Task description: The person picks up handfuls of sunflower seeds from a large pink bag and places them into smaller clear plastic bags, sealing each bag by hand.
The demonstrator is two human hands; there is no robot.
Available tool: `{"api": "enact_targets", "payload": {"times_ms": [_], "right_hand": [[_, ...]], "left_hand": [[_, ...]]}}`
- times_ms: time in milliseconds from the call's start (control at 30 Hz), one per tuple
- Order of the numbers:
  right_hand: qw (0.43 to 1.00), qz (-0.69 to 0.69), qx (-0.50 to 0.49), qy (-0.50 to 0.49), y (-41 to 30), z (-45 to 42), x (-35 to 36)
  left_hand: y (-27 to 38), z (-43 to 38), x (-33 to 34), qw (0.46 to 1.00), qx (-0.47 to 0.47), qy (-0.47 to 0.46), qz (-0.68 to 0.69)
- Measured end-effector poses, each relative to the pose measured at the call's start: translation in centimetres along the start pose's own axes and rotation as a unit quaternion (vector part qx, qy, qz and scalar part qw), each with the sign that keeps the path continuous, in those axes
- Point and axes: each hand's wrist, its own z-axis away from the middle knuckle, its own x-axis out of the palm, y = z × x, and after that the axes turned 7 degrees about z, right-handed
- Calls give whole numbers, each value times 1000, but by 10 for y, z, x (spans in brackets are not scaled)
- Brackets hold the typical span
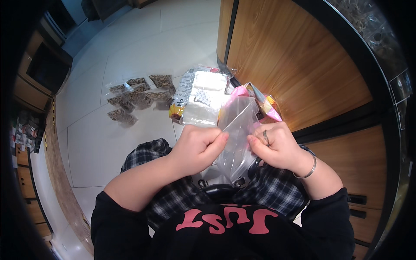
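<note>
Between my two hands hangs a clear plastic bag (pixel 235 139) with nothing visible inside. My left hand (pixel 203 146) pinches its left side between thumb and curled fingers. On the opposite side my right hand (pixel 273 143), wearing a ring and a bracelet, grips the bag in the same way. Just beyond lies a stack of clear plastic bags (pixel 203 100) on a large printed package (pixel 183 91). A colourful printed bag (pixel 268 104) with pink parts stands behind my right hand, partly hidden. On the floor to the left are several clear bags filled with brown striped seeds (pixel 139 94).
A wooden cabinet (pixel 286 58) with black edges rises at the right, close to my right arm. Pale floor tiles (pixel 94 139) lie under the things. More wooden cabinets (pixel 26 188) line the far left. My knees in plaid trousers are below my hands.
</note>
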Motion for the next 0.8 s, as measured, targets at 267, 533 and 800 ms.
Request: {"api": "enact_targets", "payload": {"times_ms": [267,533,800], "right_hand": [[978,178,16,112,4,0,-2],[859,455,-222,74,0,1,20],[812,536,-231,10,15,0,29]], "left_hand": [[-7,-6,8,993,-43,74,-84],[-19,-4,36,987,14,85,-137],[-24,-4,34,980,39,105,-165]]}}
